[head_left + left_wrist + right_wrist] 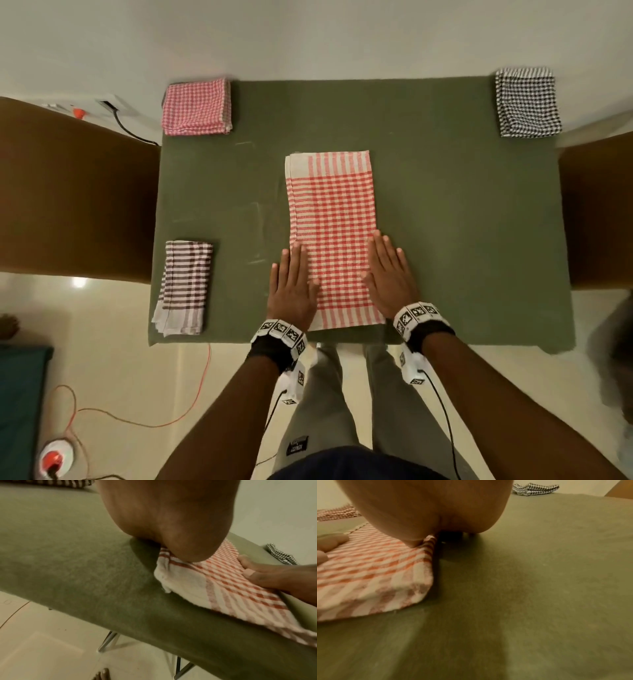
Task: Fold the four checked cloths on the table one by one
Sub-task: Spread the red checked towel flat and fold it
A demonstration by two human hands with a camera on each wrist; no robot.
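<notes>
A red-and-white checked cloth [332, 219] lies folded into a long strip in the middle of the green table [445, 205]. My left hand [293, 284] lies flat on its near left edge, fingers straight. My right hand [388, 270] lies flat on its near right edge, partly on the table. A pink checked cloth [197, 106] sits folded at the far left corner. A black-and-white checked cloth [527, 102] sits folded at the far right corner. A brown striped cloth [183, 286] lies folded at the near left. The wrist views show the red cloth's near corners [188, 582] [393, 574] under my palms.
Brown chairs [68, 192] stand at both sides of the table. An orange cable [137, 418] and a plug lie on the tiled floor at the left. My legs stand at the table's near edge. The table's right half is bare green felt.
</notes>
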